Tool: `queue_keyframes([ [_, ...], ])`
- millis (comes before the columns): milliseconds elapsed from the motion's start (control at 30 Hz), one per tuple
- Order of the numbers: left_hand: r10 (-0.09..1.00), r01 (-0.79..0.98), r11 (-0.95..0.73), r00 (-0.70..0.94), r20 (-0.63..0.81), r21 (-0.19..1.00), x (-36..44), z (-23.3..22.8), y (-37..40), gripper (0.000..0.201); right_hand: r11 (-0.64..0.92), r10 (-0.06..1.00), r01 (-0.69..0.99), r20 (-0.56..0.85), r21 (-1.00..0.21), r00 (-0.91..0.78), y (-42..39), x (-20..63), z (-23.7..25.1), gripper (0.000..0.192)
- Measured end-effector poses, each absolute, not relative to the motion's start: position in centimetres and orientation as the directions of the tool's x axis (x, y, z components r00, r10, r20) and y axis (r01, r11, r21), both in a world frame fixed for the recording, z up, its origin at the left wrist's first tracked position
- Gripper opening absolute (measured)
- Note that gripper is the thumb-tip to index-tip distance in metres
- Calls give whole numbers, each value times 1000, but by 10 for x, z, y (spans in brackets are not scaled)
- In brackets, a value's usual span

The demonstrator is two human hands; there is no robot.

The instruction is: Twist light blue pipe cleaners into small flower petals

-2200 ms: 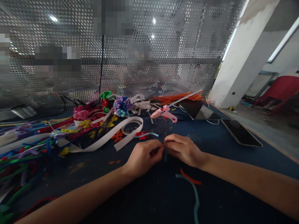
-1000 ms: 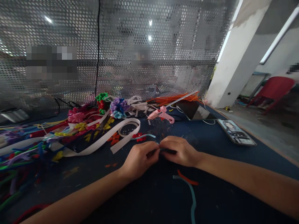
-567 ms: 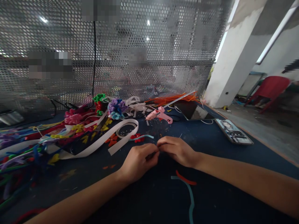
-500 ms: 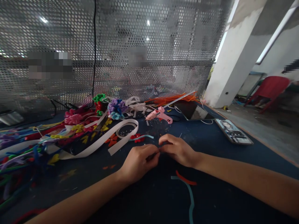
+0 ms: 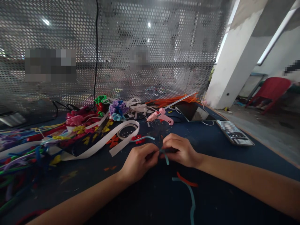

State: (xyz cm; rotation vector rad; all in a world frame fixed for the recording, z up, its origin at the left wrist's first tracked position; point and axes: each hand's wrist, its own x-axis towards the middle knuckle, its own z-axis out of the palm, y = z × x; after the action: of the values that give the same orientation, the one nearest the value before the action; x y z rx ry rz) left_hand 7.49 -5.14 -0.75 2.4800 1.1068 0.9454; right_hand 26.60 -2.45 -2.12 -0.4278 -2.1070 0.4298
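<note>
Head view shows the left hand (image 5: pixel 138 161) and right hand (image 5: pixel 178 150) meeting fingertip to fingertip low over the dark blue table (image 5: pixel 145 200), both pinching a short teal pipe cleaner (image 5: pixel 165 156) whose loose end hangs between them. Behind them lie a pink glue gun (image 5: pixel 161 115) and a white ribbon (image 5: pixel 105 140).

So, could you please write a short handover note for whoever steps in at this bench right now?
Left hand: shut, pinching one end of a short light-blue pipe cleaner.
Right hand: shut on the same piece, the two hands meeting over the dark blue table.
Nearby: a red pipe-cleaner piece and a longer light-blue strand lie just in front of the hands; a pink glue gun, a red flower and a white ribbon lie beyond.
Done: several finished flowers sit at the back left.
Left: the held piece shows one bend, no clear shape.
</note>
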Motion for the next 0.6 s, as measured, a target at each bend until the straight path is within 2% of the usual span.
queue_keyframes([
  [267, 713, 535, -701, 528, 461, 471, 76, -4, -52, 13, 784, 554, 61, 653, -617, -516, -22, 263, -17, 11],
  [433, 711, 546, -703, 528, 464, 456, 76, -4, -52, 14, 712, 613, 53, 583, -701, -534, -21, 263, -14, 19],
  [600, 743, 574, -669, 506, 439, 472, 74, -5, -50, 14, 543, 780, 104, 455, -833, -430, -24, 261, -16, 14],
])
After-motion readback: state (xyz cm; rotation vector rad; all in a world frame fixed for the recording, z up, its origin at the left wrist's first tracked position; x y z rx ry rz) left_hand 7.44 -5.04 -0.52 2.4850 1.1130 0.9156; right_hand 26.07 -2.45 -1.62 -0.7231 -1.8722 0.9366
